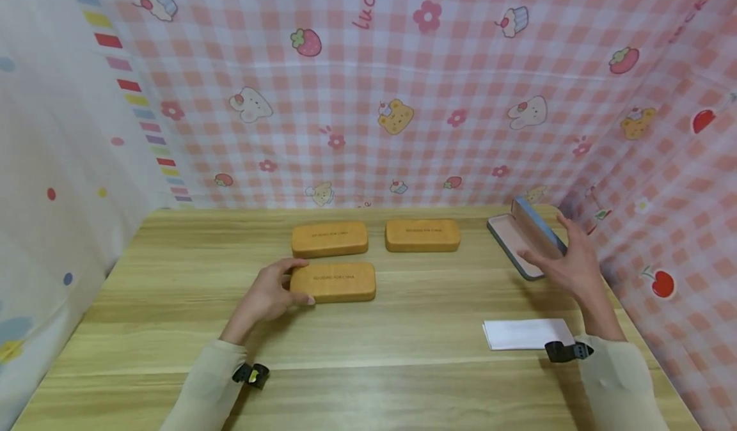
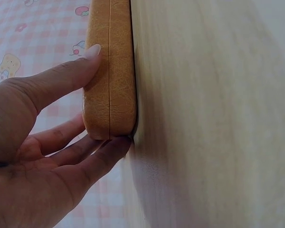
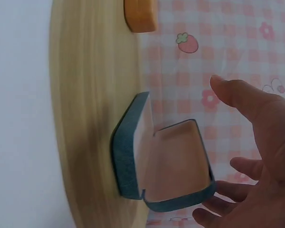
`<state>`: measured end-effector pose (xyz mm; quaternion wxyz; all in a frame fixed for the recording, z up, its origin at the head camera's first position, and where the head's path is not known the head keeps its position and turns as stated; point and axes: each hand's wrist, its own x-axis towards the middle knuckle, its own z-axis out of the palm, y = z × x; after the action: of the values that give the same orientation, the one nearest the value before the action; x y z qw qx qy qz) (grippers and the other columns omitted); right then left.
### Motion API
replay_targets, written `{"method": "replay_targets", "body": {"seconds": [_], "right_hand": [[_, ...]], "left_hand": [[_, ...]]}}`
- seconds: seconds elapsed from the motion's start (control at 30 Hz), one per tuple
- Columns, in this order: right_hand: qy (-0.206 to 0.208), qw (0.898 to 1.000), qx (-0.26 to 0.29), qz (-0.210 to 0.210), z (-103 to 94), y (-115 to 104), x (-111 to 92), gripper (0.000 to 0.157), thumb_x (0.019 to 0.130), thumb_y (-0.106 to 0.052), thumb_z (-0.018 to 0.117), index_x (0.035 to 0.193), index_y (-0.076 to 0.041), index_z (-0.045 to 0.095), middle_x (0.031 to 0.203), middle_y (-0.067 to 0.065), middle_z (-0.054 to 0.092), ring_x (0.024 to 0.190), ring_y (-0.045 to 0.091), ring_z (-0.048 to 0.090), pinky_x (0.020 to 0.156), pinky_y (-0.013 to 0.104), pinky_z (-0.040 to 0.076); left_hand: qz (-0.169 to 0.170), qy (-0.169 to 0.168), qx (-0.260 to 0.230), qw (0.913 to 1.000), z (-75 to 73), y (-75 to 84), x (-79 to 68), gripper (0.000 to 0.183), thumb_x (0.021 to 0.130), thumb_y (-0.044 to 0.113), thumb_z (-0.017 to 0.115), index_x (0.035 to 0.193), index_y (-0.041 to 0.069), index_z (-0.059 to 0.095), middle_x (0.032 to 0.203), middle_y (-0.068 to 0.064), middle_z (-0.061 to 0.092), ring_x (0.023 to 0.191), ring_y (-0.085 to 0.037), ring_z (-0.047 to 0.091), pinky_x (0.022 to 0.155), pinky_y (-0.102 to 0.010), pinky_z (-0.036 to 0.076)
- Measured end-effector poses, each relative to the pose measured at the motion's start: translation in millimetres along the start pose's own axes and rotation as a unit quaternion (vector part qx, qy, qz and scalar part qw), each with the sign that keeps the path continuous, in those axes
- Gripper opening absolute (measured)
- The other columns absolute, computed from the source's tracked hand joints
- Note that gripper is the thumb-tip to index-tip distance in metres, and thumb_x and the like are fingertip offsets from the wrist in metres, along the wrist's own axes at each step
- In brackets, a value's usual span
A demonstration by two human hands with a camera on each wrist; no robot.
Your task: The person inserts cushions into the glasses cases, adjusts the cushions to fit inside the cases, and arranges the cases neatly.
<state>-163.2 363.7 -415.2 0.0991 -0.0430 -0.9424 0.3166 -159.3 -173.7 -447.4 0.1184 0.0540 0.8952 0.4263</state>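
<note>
My left hand (image 1: 270, 292) grips the left end of a tan glasses case (image 1: 340, 282) that lies closed on the table, the nearest of three alike. Its thumb (image 2: 80, 66) presses one long side, with the fingers around the end. Behind it lie a second tan case (image 1: 329, 238) and, to the right, a third tan case (image 1: 423, 235). At the far right a blue glasses case (image 1: 521, 242) stands open, pink lining showing and lid raised. Over it my right hand (image 1: 570, 261) is spread, thumb apart, fingertips beside the lid's outer edge; whether they touch it I cannot tell.
A folded white paper or cloth (image 1: 521, 334) lies near my right wrist. The wooden table (image 1: 426, 367) meets a pink checked curtain (image 1: 357, 156) at the back and right, and a white dotted curtain (image 1: 57, 137) hangs at the left.
</note>
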Motion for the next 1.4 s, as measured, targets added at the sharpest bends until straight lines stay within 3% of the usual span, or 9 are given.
{"method": "replay_targets", "body": {"seconds": [0.17,0.43,0.67,1.1,1.4], "right_hand": [[-0.014,0.999,0.013,0.026,4.2,9.9,2.1,0.113,0.085,-0.043,0.083,0.163,-0.001,0.013,0.165,0.034,0.019,0.147,0.059,0.023,0.109,0.077,0.029],[-0.01,0.998,0.008,0.054,15.0,21.7,-2.8,0.109,0.081,-0.038,0.088,0.157,0.007,0.025,0.148,0.039,0.04,0.129,0.054,0.043,0.1,0.068,0.041],[-0.012,0.997,0.014,0.078,19.3,25.7,-2.7,0.112,0.078,-0.032,0.089,0.16,0.003,0.02,0.151,0.04,0.037,0.133,0.056,0.04,0.104,0.069,0.039],[0.009,0.996,0.009,0.086,25.2,25.9,-4.5,0.111,0.077,-0.028,0.09,0.159,0.003,0.021,0.148,0.041,0.041,0.129,0.055,0.044,0.104,0.067,0.041],[-0.008,0.995,0.006,0.099,23.0,27.1,-4.8,0.113,0.078,-0.027,0.089,0.159,0.004,0.017,0.151,0.042,0.035,0.133,0.056,0.039,0.106,0.069,0.038]], "left_hand": [[0.003,0.002,0.001,1.0,0.0,-0.6,0.0,0.076,0.079,0.011,0.089,0.146,0.004,0.052,0.155,-0.028,0.045,0.132,-0.049,0.055,0.108,-0.055,0.051],[0.004,0.004,0.003,1.0,0.0,0.4,0.5,0.076,0.078,0.01,0.089,0.145,0.004,0.053,0.153,-0.028,0.047,0.131,-0.048,0.056,0.107,-0.055,0.052],[0.0,0.004,-0.002,1.0,-0.1,1.4,0.2,0.077,0.078,0.009,0.089,0.145,0.004,0.053,0.152,-0.028,0.047,0.131,-0.048,0.056,0.108,-0.054,0.051],[0.004,0.006,0.004,1.0,-0.2,0.4,0.0,0.077,0.078,0.01,0.089,0.145,0.004,0.053,0.153,-0.028,0.047,0.131,-0.048,0.056,0.107,-0.054,0.051],[-0.001,0.006,0.004,1.0,0.6,-0.8,0.2,0.077,0.078,0.012,0.09,0.145,0.005,0.053,0.153,-0.026,0.048,0.13,-0.047,0.057,0.107,-0.055,0.052]]}}
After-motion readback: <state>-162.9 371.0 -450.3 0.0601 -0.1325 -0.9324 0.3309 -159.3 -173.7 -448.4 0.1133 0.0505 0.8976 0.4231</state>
